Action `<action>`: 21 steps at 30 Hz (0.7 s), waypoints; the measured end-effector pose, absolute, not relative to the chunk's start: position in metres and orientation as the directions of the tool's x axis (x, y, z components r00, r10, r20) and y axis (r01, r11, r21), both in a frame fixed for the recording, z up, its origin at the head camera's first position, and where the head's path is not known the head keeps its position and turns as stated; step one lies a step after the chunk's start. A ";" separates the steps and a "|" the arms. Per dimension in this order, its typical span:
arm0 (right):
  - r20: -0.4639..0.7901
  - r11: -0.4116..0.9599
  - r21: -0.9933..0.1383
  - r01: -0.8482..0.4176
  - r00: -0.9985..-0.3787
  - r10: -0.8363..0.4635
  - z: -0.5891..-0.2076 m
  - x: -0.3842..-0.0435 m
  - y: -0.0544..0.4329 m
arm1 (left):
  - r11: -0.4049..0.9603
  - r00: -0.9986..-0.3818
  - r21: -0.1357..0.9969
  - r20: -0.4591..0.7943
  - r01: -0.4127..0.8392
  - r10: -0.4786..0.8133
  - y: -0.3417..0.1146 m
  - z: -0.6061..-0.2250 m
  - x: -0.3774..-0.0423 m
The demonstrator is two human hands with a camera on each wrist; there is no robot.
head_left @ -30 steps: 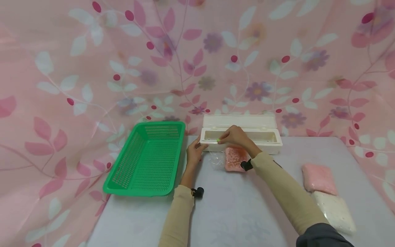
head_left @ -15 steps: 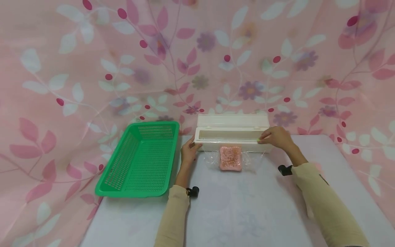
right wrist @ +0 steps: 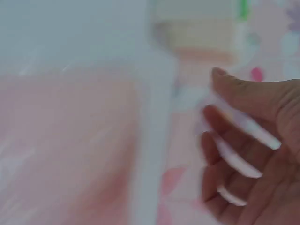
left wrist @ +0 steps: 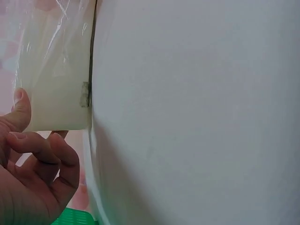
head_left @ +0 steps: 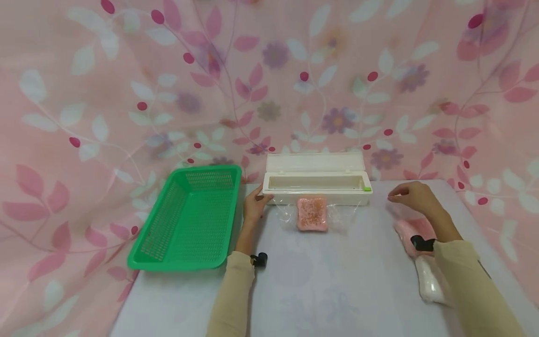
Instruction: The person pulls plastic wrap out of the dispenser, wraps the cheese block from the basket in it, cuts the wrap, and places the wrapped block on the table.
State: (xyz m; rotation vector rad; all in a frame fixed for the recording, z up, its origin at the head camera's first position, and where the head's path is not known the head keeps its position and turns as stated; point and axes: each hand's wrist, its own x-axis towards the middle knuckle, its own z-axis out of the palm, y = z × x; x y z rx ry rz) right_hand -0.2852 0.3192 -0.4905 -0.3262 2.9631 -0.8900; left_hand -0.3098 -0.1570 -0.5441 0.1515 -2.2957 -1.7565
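A white lidded cling film dispenser stands at the back of the table, its lid raised. My left hand grips its left end, thumb on the front and fingers at the end, as the left wrist view shows. The green slide cutter sits at the right end of the front rim. Clear film hangs over the front, around a pink, speckled, bread-slice-shaped piece. My right hand is in the air right of the dispenser, fingers loosely curled, holding nothing.
A green plastic basket stands left of my left hand. Under my right forearm lie a pink wrapped packet and a white wrapped packet. A floral curtain hangs behind the table.
My right hand slid the green cutter from left to right along the rim, then let go and moved off to the right. The left hand kept its grip on the dispenser.
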 end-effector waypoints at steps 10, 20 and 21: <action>-0.305 0.745 -0.666 0.033 -0.924 -0.232 -0.478 -0.306 0.271 | 0.510 -0.919 0.860 0.202 0.001 -0.339 -0.153 -0.532 -0.300; -0.375 0.724 -0.665 0.183 -0.921 -0.111 -0.497 -0.304 0.253 | 0.461 -0.954 0.887 0.106 -0.037 -0.281 -0.147 -0.533 -0.286; -0.373 0.718 -0.670 0.189 -0.922 -0.105 -0.497 -0.303 0.251 | 0.429 -0.965 0.901 0.060 -0.057 -0.254 -0.146 -0.534 -0.286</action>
